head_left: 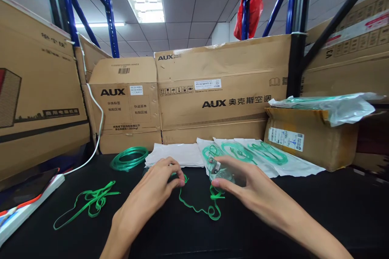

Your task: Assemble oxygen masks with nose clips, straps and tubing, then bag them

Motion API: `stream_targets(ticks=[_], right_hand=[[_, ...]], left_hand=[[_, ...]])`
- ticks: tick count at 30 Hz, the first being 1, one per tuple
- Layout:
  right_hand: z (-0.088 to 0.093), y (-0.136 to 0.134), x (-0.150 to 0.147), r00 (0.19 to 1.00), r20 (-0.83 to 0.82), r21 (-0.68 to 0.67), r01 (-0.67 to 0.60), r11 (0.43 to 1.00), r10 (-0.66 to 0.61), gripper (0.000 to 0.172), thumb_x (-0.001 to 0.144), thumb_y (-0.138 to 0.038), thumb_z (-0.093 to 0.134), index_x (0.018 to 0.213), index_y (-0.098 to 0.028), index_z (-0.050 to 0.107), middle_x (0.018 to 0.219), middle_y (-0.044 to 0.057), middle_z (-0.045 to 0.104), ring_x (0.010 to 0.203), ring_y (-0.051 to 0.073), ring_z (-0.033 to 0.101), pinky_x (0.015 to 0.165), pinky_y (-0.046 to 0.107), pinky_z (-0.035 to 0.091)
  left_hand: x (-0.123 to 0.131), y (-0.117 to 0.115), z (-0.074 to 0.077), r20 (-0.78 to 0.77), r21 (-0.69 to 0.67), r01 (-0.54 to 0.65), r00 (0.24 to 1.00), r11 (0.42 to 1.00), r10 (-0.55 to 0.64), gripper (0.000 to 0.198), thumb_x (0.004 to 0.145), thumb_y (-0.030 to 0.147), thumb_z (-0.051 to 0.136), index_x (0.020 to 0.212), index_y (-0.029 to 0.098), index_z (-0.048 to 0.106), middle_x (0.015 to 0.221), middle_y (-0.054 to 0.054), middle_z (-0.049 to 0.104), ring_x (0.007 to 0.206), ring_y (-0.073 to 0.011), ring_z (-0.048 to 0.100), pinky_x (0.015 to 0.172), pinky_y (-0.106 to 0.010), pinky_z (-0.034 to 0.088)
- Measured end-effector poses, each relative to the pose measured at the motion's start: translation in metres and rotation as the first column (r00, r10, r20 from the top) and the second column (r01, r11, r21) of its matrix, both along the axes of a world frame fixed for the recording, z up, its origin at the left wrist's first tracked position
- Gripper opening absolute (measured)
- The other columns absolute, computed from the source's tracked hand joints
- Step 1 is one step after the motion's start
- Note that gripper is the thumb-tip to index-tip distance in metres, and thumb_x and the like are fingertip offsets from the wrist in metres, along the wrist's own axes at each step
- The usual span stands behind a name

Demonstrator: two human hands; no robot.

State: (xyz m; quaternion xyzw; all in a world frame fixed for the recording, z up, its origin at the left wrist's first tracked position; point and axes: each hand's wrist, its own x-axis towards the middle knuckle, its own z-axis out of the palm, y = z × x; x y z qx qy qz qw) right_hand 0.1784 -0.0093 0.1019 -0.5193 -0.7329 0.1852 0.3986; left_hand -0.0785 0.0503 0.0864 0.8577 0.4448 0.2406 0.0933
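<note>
My right hand (240, 176) is closed round a clear plastic mask (226, 174) with a small metal clip near its top. A thin green elastic strap (199, 210) hangs from the mask and curls down to the black table. Its other end is pinched between the thumb and fingers of my left hand (170, 176). Another bundle of green strap (99, 198) lies loose on the table to the left. Behind my left hand rests a coil of green tubing (129, 158).
White sheets or pouches (173, 154) lie behind my hands, next to clear bags of green tubing (261, 151). At right, a brown carton (316, 137) carries a plastic package (349, 107). Large AUX cardboard (225, 89) walls the back. A dark phone-like device (27, 190) lies at far left.
</note>
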Motion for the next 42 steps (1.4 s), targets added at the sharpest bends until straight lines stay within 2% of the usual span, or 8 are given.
stream_targets(ticks=[6, 11, 15, 20, 25, 30, 37, 42], right_hand=[[0.004, 0.001, -0.003, 0.995, -0.054, -0.011, -0.085, 0.996, 0.084, 0.033, 0.090, -0.052, 0.071, 0.111, -0.027, 0.069, 0.108, 0.004, 0.073, 0.105, 0.030, 0.068, 0.093, 0.044, 0.055], [0.008, 0.001, -0.006, 0.952, -0.224, -0.057, -0.225, 0.973, 0.208, 0.037, 0.085, -0.057, 0.074, 0.102, -0.025, 0.066, 0.102, 0.002, 0.070, 0.099, 0.027, 0.069, 0.090, 0.040, 0.057], [0.012, 0.001, -0.007, 0.928, -0.290, -0.066, -0.264, 0.962, 0.234, 0.037, 0.083, -0.058, 0.077, 0.094, -0.024, 0.065, 0.094, 0.000, 0.068, 0.093, 0.025, 0.069, 0.086, 0.038, 0.057], [0.012, -0.001, -0.007, 0.922, -0.326, -0.086, -0.248, 0.965, 0.208, 0.038, 0.081, -0.057, 0.078, 0.097, -0.025, 0.065, 0.099, 0.001, 0.071, 0.100, 0.027, 0.070, 0.092, 0.041, 0.057], [0.013, -0.004, -0.007, 0.924, -0.323, -0.090, -0.244, 0.965, 0.204, 0.044, 0.080, -0.062, 0.077, 0.101, -0.025, 0.066, 0.098, 0.003, 0.072, 0.099, 0.028, 0.070, 0.093, 0.045, 0.056], [0.018, -0.006, -0.009, 0.923, -0.304, -0.086, -0.273, 0.958, 0.236, 0.040, 0.082, -0.063, 0.074, 0.094, -0.026, 0.065, 0.094, 0.002, 0.071, 0.091, 0.025, 0.068, 0.085, 0.040, 0.055], [0.019, -0.008, -0.011, 0.924, -0.267, -0.084, -0.306, 0.948, 0.274, 0.032, 0.087, -0.057, 0.071, 0.091, -0.026, 0.064, 0.095, 0.001, 0.073, 0.093, 0.025, 0.069, 0.087, 0.039, 0.054], [0.020, -0.009, -0.009, 0.938, -0.232, -0.098, -0.285, 0.954, 0.256, 0.033, 0.087, -0.059, 0.070, 0.094, -0.026, 0.067, 0.096, 0.001, 0.074, 0.093, 0.027, 0.072, 0.089, 0.041, 0.057]], left_hand=[[0.017, -0.024, 0.022, 0.212, 0.039, 0.117, 0.970, 0.992, -0.122, 0.015, 0.099, 0.022, 0.059, 0.089, 0.024, 0.070, 0.093, 0.004, 0.073, 0.091, -0.0187, 0.065, 0.084, -0.029, 0.044], [0.021, -0.029, 0.024, 0.296, 0.035, 0.132, 0.945, 0.991, -0.137, 0.015, 0.100, 0.022, 0.059, 0.089, 0.024, 0.070, 0.088, 0.005, 0.072, 0.084, -0.0163, 0.063, 0.077, -0.026, 0.042], [0.020, -0.031, 0.025, 0.332, 0.111, 0.167, 0.923, 0.980, -0.195, 0.012, 0.100, 0.023, 0.062, 0.089, 0.024, 0.069, 0.096, 0.005, 0.072, 0.092, -0.0164, 0.063, 0.085, -0.025, 0.042], [0.022, -0.033, 0.026, 0.355, 0.018, 0.178, 0.919, 0.984, -0.173, 0.015, 0.102, 0.026, 0.060, 0.090, 0.023, 0.068, 0.084, 0.005, 0.068, 0.079, -0.0143, 0.059, 0.071, -0.024, 0.041], [0.024, -0.036, 0.026, 0.360, -0.013, 0.226, 0.910, 0.974, -0.206, 0.014, 0.102, 0.023, 0.060, 0.090, 0.022, 0.067, 0.084, 0.006, 0.068, 0.079, -0.0134, 0.059, 0.071, -0.023, 0.041], [0.025, -0.036, 0.025, 0.348, -0.013, 0.245, 0.910, 0.969, -0.225, 0.015, 0.102, 0.022, 0.058, 0.091, 0.023, 0.068, 0.084, 0.006, 0.068, 0.079, -0.0136, 0.059, 0.072, -0.023, 0.042], [0.026, -0.034, 0.024, 0.348, -0.021, 0.254, 0.909, 0.967, -0.231, 0.016, 0.102, 0.023, 0.058, 0.091, 0.023, 0.068, 0.084, 0.005, 0.068, 0.080, -0.0145, 0.060, 0.074, -0.024, 0.043], [0.024, -0.034, 0.024, 0.340, -0.002, 0.199, 0.922, 0.980, -0.187, 0.015, 0.102, 0.025, 0.058, 0.091, 0.023, 0.068, 0.084, 0.005, 0.068, 0.078, -0.0146, 0.060, 0.071, -0.024, 0.042]])
